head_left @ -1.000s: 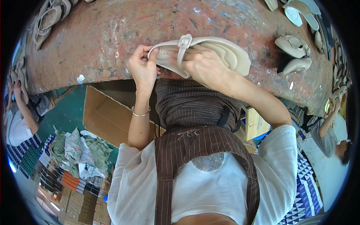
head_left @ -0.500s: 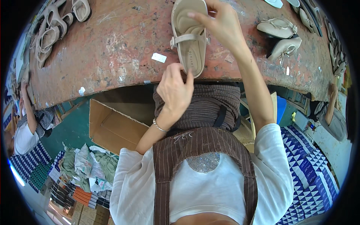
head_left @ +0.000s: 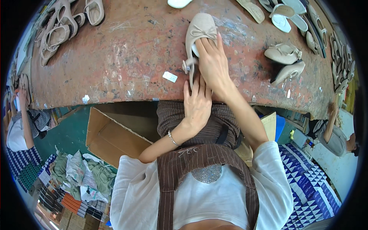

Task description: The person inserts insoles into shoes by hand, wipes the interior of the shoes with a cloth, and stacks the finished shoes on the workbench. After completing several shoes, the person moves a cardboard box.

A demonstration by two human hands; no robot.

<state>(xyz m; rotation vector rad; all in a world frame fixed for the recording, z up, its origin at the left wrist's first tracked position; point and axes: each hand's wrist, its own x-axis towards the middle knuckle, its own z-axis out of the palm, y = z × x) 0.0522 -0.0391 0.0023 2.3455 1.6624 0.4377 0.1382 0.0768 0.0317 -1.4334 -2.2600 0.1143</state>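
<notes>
A beige shoe (head_left: 202, 27) with a small bow on its rounded toe lies on the worn reddish worktable, toe pointing away from me. Its strap with a round button (head_left: 187, 66) sticks out on the left side. My right hand (head_left: 214, 67) grips the shoe, several fingers reaching into its opening and one stretched along the outside. At the heel, my left hand (head_left: 198, 103) holds the shoe with its fingers pointing forward, close to the right wrist. The hands cover most of the heel and the inside of the shoe.
A white label (head_left: 170, 77) lies left of the shoe. Beige shoes stand at left (head_left: 59, 36) and right (head_left: 283, 53), with sandals (head_left: 281, 21) at far right. Below the table edge is an open cardboard box (head_left: 115, 132). Other people work at both sides.
The lettered insole that showed before is now hidden, and the bowed toe has come into view. My right hand has moved from the toe into the opening; my left hand has shifted right.
</notes>
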